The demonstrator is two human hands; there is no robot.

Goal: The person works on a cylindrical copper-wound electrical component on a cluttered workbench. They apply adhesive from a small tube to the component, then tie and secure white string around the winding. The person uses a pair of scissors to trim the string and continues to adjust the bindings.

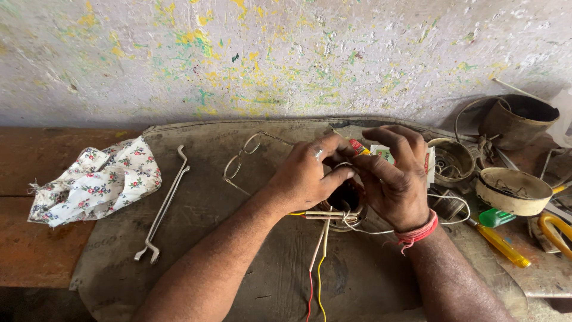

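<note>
We hold round dark wound coil w/ red/yellow leads (345, 200): left hand (307, 176) & right hand (390, 179) both closed round it, fingers working top winding. Next prob needs careful tucking of wire.

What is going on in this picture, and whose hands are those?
The picture comes from a camera worn on a person's head, so you look down at that person's own two bare hands. The left hand and right hand are wrapped around a small round part. Thin wires, red, yellow and white, hang from it toward the person. The hands rest over a grey mat on a wooden bench. On the mat lie a pair of glasses and a long metal tool. A flowered cloth sits to the left. On the right are old metal tins and a yellow and green screwdriver. Behind is a paint-spattered wall.
</note>
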